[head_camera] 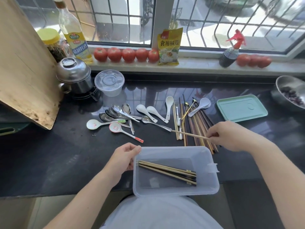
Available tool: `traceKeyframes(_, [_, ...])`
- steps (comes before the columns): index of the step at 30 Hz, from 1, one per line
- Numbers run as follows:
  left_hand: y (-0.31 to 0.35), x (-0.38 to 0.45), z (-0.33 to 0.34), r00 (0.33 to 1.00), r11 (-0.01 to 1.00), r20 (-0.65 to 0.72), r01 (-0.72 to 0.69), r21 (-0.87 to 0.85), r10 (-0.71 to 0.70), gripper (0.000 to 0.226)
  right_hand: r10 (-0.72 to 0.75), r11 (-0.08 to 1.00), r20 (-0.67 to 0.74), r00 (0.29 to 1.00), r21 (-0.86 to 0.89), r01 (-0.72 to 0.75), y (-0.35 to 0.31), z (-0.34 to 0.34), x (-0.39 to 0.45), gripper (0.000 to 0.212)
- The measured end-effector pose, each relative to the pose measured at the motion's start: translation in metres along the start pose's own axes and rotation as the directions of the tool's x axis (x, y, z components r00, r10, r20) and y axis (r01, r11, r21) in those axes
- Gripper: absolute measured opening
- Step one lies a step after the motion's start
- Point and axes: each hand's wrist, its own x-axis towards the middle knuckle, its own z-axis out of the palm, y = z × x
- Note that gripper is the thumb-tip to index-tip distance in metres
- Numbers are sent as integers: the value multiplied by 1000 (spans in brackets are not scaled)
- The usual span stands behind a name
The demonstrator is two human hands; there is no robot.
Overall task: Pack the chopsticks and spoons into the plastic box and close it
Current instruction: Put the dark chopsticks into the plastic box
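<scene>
Fingers (212, 138) of the right hand (231, 136) pinch one pale chopstick (189, 134) by its end above the bench pile, left hand (123, 157) gripping the plastic box (212, 187); its long tip could snag the metal spoon (153, 123).

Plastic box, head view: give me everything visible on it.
The plastic box is a translucent, frosted rectangular tub with rounded corners, open, no lid on it. It sits at the near edge of the dark counter, overhanging toward the person. A small clip tab shows on its right rim. Inside, a few chopsticks, light and dark, lie slanted across the bottom. The left hand has a grip on its far left corner. The mint-green lid lies apart, far right.
</scene>
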Motion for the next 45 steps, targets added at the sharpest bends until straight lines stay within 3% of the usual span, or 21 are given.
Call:
traceKeyframes(3, [-3, 2, -1, 1000, 1000, 0, -2, 7, 2, 20, -77, 927, -66, 995, 363, 96, -23, 13, -10, 16])
traceKeyframes(6, [-3, 4, -2, 1000, 1000, 16, 24, -14, -24, 18, -214, 802, 73, 974, 583, 132, -46, 29, -23, 11])
traceKeyframes(9, [-3, 4, -4, 997, 996, 48, 69, -53, -66, 20, -249, 903, 235, 940, 408, 137, -54, 72, -25, 8])
traceKeyframes(12, [-2, 4, -5, 996, 996, 59, 75, -52, -72, 20, -203, 978, 222, 954, 86, 188, -57, 117, -9, 13])
traceKeyframes(16, [-3, 3, -4, 996, 996, 50, 72, -48, -70, 20, -158, 971, 243, 957, -138, 196, -62, 142, 12, 18])
traceKeyframes(25, [-4, 2, -3, 997, 997, 48, 63, -47, -61, 19, -161, 947, 208, 965, -242, 210, -76, 149, 27, 13])
traceKeyframes(27, [-4, 2, -3, 998, 998, 42, 53, -41, -51, 19, -189, 962, 260, 947, -146, 232, -80, 125, 16, 15])
traceKeyframes(29, [-5, 2, -3, 998, 998, 35, 45, -34, -43, 20, -275, 959, 341, 899, 169, 229, -85, 90, 3, 16])
traceKeyframes(31, [-5, 2, -3, 999, 999, 27, 42, -31, -41, 20, -337, 879, 302, 892, 439, 184, -90, 55, 5, 15])
traceKeyframes(33, [-6, 3, -2, 999, 998, 22, 38, -40, -37, 19, -218, 843, 98, 971, 521, 137, -85, 38, 40, 14])
traceKeyframes(35, [-6, 3, -1, 999, 998, 16, 43, -39, -42, 19, 15, 882, -62, 998, 470, 16, -72, 42, 93, 16])
traceKeyframes(37, [-7, 3, -1, 999, 998, 4, 46, -35, -46, 20, 188, 933, -64, 980, 323, -158, -59, 61, 137, 16])
traceKeyframes(39, [-7, 3, 0, 999, 998, -10, 48, -28, -48, 20, 261, 945, -8, 965, 203, -254, -56, 81, 160, 20])
traceKeyframes(45, [-9, 4, 2, 998, 999, -59, 37, -21, -38, 29, 326, 944, -41, 945, 68, -323, -68, 99, 176, 26])
